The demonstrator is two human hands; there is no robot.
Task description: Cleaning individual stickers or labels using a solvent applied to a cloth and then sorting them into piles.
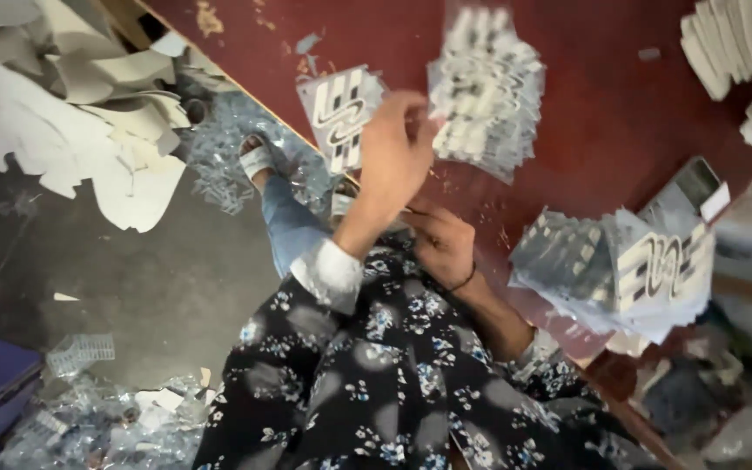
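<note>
Hands at a red table, sorting cut patterned sheets; several stacks made, loose scrap left about.

Left hand [393, 157]: raised over the red table [602, 113], fingers pinched on the edge of a fanned bundle of black-and-white patterned sheets [485, 91], which hangs blurred just above the tabletop. Right hand [441, 244]: low at the table's near edge, fingers curled; whether it holds anything cannot be told. Single patterned sheet [341, 113]: flat on the table, just beside the left hand. Second stack of patterned sheets [628, 270]: piled at the table's right edge, judged already sorted. White stacked pieces [733, 43]: far corner, apart. Off-white offcuts [71, 113] and clear plastic scraps [97, 418]: strewn on the floor. Judged partway: stacks formed, one bundle in hand.
</note>
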